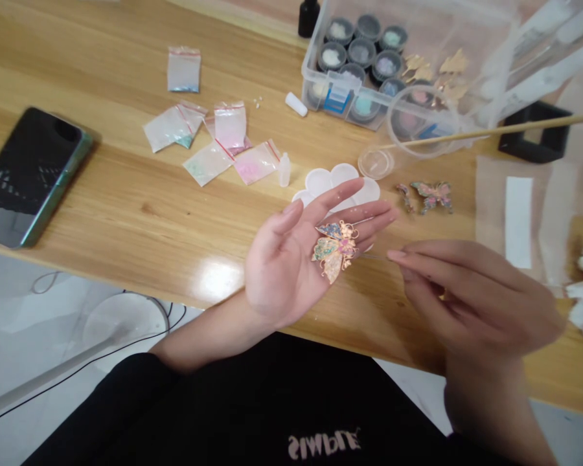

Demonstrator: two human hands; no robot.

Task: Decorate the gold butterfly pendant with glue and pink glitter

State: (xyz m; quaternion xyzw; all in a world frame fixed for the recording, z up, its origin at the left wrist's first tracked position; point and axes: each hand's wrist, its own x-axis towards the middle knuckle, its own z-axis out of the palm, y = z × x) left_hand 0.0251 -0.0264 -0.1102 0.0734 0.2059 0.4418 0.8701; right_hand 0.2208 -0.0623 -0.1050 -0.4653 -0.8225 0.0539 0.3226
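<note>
My left hand (pixel 291 272) lies palm up with its fingers spread. It supports a gold-framed butterfly ornament (pixel 334 249), whose wings carry blue, green, pink and pale glittery fill. Small specks dot the fingers of this hand. To the right, my right hand (pixel 480 298) pinches a thin needle-like tool (pixel 374 256) between thumb and forefinger. The tool's tip points at the ornament's right edge; whether it touches cannot be made out. Behind the left fingers sits a white flower-shaped palette (pixel 344 173), partly covered. A second butterfly ornament (pixel 433 196) rests on the table beyond my right hand.
A clear plastic box (pixel 315 107) holds several small pots and gold pieces. Before it stands a clear cup (pixel 388 139) with a wooden stick (pixel 505 129). Small zip bags (pixel 257 162) and a tiny bottle (pixel 284 170) lie left; a phone (pixel 29 175) is at the far left.
</note>
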